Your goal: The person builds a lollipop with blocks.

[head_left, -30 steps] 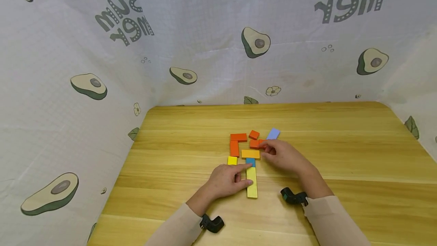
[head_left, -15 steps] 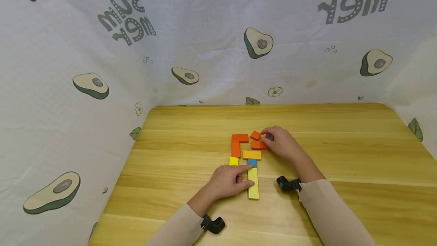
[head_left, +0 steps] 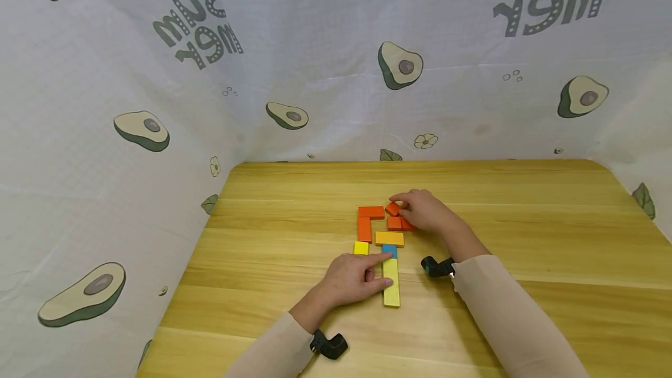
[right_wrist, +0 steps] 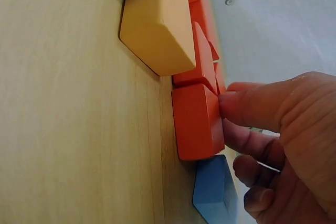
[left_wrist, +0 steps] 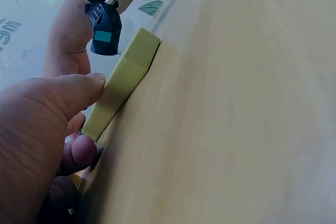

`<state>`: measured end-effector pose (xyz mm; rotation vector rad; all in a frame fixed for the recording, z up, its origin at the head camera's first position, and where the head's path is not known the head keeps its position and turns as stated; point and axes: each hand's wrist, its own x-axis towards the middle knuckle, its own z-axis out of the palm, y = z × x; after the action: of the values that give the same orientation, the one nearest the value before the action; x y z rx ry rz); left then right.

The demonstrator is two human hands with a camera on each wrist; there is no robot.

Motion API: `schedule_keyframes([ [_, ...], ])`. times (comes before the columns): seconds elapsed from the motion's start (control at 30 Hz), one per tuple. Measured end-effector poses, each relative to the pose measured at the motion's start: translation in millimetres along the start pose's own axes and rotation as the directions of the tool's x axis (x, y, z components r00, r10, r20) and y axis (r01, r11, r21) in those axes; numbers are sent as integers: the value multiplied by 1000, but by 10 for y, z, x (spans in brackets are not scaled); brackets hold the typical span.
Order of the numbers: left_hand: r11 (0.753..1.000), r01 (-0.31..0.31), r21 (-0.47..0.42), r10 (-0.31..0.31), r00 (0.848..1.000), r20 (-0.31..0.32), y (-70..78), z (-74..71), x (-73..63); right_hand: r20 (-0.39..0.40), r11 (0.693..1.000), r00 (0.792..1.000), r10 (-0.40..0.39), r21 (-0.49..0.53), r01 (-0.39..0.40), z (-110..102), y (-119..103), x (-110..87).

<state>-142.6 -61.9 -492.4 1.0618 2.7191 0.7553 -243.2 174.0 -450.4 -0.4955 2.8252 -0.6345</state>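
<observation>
My left hand [head_left: 349,279] lies across a line of blocks in the head view. Its index finger touches the blue block [head_left: 389,251], and its thumb presses the pale yellow block [left_wrist: 123,80]. My right hand [head_left: 425,213] reaches to the back of the group. Its thumb and index finger pinch the small tilted red-orange block [head_left: 392,209]. In front of that sit two more red-orange blocks, a short one [head_left: 394,223] and a right-hand one [right_wrist: 197,121] partly covered by the hand. An orange block [head_left: 389,238] lies crosswise above the blue one.
To the left, two red-orange blocks, one crosswise [head_left: 371,212] and one lengthwise [head_left: 364,229], form a corner above a bright yellow block [head_left: 361,248]. A periwinkle block [right_wrist: 214,190] lies beside the right hand. The wooden table [head_left: 294,191] meets a printed cloth [head_left: 336,74] behind.
My right hand has moved from the right-hand red-orange block, back and left, to the small tilted one. The periwinkle block is now hidden in the head view. My left hand has stayed put.
</observation>
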Motion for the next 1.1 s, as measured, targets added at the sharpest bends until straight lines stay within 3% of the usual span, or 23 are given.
schedule_keyframes([
  [0.37,1000,-1,8,1,1000,-6,-11,11,-2,2,996,996,84,33,-84,0,1,30],
  [0.73,1000,-2,30,3,1000,-5,-13,16,0,-73,1000,997,9,6,-8,54,42,19],
  [0.93,1000,-3,25,3,1000,-5,-9,14,-4,-68,997,997,30,72,-25,49,29,-14],
  [1.1,1000,-3,24,3,1000,-5,-5,13,0,-52,993,999,-8,116,14,33,-59,-76],
])
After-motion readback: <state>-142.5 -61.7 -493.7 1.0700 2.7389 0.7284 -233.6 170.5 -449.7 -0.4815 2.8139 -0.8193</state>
